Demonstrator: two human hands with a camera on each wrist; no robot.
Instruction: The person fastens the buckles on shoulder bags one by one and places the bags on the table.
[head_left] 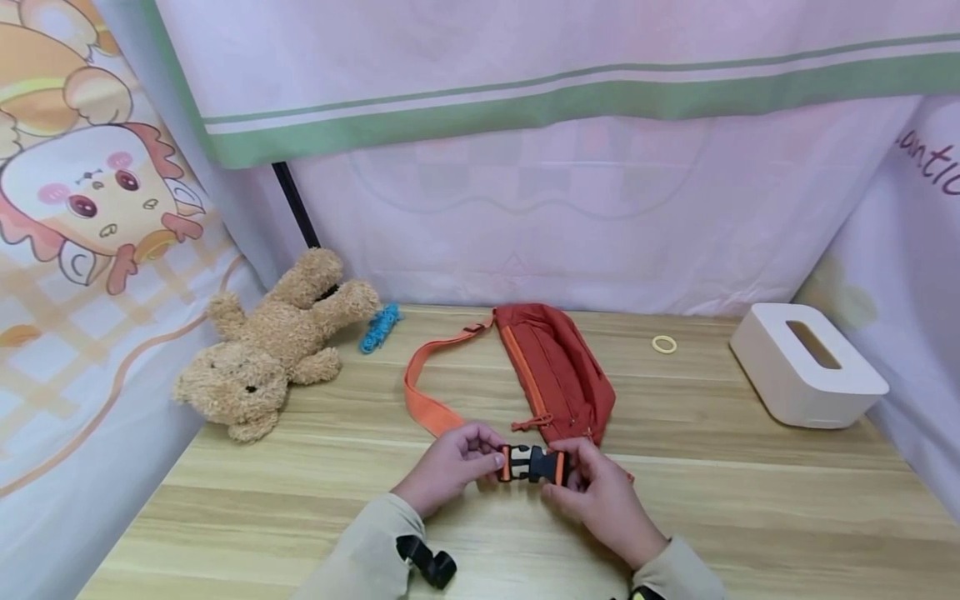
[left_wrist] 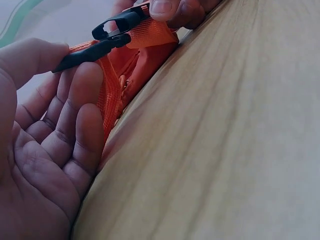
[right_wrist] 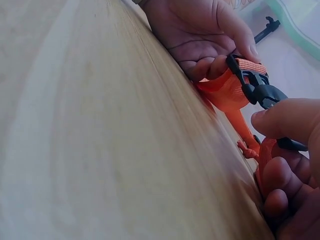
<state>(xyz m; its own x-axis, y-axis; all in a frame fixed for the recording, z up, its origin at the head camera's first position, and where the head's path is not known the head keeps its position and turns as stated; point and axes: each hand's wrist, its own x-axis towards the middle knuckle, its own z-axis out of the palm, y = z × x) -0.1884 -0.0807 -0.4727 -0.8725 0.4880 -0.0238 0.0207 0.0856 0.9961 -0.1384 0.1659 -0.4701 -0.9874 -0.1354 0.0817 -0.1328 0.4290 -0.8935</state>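
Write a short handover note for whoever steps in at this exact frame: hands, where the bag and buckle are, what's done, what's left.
Left hand: pinches one half of the black buckle with its orange strap.
Right hand: pinches the other half, at the near end of the red waist bag.
Bag lies on the wooden table, between the teddy bear and the white tissue box.
Done: the halves are brought together, prongs inside the socket.
Left: whether it has clicked shut cannot be told; probably press home and check.
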